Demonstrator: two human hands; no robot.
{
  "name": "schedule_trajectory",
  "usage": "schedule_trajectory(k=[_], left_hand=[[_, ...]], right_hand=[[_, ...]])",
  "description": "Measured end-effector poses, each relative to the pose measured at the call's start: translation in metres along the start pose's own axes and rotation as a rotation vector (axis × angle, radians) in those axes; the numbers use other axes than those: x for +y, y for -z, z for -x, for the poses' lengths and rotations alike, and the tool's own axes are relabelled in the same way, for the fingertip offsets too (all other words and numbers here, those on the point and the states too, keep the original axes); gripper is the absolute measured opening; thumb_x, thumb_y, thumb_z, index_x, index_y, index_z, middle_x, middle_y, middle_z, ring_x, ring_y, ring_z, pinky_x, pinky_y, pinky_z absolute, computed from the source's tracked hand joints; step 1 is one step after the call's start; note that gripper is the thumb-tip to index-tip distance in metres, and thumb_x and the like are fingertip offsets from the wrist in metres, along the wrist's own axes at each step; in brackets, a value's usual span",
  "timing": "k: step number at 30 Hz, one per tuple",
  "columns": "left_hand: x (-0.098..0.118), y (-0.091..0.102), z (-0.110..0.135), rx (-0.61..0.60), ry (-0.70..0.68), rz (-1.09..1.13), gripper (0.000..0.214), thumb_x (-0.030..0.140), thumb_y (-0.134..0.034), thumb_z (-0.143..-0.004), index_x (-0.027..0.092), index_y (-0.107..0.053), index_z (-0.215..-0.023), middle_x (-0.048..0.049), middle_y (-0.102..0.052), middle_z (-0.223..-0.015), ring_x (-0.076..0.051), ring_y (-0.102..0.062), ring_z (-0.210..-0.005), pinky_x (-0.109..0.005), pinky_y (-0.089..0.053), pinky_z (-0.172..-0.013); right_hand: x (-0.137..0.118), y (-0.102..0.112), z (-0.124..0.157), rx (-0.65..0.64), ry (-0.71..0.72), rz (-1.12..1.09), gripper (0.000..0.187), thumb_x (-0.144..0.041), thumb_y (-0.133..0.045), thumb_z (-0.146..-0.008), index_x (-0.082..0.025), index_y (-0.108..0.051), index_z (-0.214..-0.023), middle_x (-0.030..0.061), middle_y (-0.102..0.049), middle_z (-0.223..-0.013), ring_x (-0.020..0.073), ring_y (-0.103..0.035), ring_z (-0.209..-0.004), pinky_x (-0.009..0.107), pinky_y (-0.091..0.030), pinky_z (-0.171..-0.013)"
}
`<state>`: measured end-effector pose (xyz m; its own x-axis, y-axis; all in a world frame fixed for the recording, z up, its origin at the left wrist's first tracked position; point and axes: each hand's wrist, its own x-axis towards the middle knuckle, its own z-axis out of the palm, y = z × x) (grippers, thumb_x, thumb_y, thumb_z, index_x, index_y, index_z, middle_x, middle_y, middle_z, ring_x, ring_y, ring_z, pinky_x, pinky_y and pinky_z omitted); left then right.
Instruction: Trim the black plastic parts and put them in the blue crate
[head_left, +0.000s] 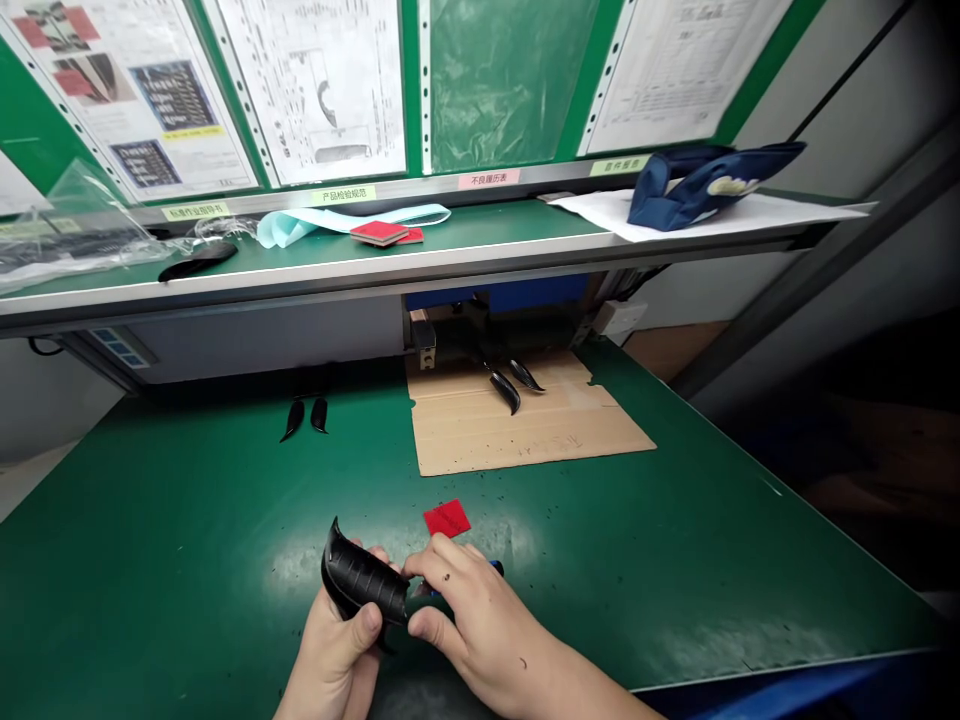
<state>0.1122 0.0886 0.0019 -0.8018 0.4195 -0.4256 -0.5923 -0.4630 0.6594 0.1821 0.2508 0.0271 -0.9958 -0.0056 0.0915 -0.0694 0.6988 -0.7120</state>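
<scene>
A curved black ribbed plastic part point(361, 582) is held low over the green table. My left hand point(337, 645) grips it from below, thumb pressed on its lower edge. My right hand point(480, 625) is closed beside the part's right end, its fingers pinched around a small blue-tipped tool point(496, 568) that is mostly hidden. A small red card point(447, 518) lies on the table just beyond my fingers.
A cardboard sheet point(525, 425) lies at the back centre with two black curved parts point(514, 385) on it. Two more small black parts point(304, 416) lie to the left. The shelf point(450, 250) above carries red pads point(382, 233), plastic bags and a blue pouch point(705, 180).
</scene>
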Motion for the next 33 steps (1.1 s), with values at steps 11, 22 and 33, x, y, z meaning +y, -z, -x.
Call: schedule_trajectory(k=[11, 22, 33], left_hand=[[0.002, -0.002, 0.006, 0.010, -0.093, -0.055, 0.064, 0.033, -0.092, -0.042, 0.025, -0.065, -0.100, -0.0040, -0.066, -0.098, -0.026, -0.064, -0.093, -0.039, -0.052, -0.088], [0.001, -0.008, 0.010, -0.011, -0.121, -0.073, 0.062, 0.032, -0.093, -0.042, 0.025, -0.066, -0.097, -0.0018, -0.064, -0.094, -0.022, -0.064, -0.090, -0.032, -0.053, -0.083], [0.002, -0.011, 0.011, -0.040, -0.161, -0.139, 0.057, 0.032, -0.092, -0.043, 0.024, -0.065, -0.092, -0.0023, -0.065, -0.089, -0.023, -0.063, -0.090, -0.032, -0.053, -0.081]], right_hand=[[0.001, -0.008, -0.002, 0.003, 0.064, 0.175, 0.073, -0.076, -0.011, -0.082, -0.023, -0.054, -0.111, 0.0057, -0.053, -0.095, 0.0219, -0.047, -0.081, 0.036, -0.039, -0.073], [0.005, -0.014, -0.002, 0.016, 0.139, 0.338, 0.071, -0.073, -0.006, -0.085, -0.022, -0.054, -0.091, 0.0045, -0.055, -0.085, 0.0198, -0.046, -0.074, 0.034, -0.035, -0.068], [0.009, -0.019, -0.001, -0.012, 0.113, 0.323, 0.059, -0.071, -0.022, -0.087, -0.021, -0.053, -0.084, 0.0029, -0.058, -0.081, 0.0194, -0.047, -0.074, 0.032, -0.031, -0.068]])
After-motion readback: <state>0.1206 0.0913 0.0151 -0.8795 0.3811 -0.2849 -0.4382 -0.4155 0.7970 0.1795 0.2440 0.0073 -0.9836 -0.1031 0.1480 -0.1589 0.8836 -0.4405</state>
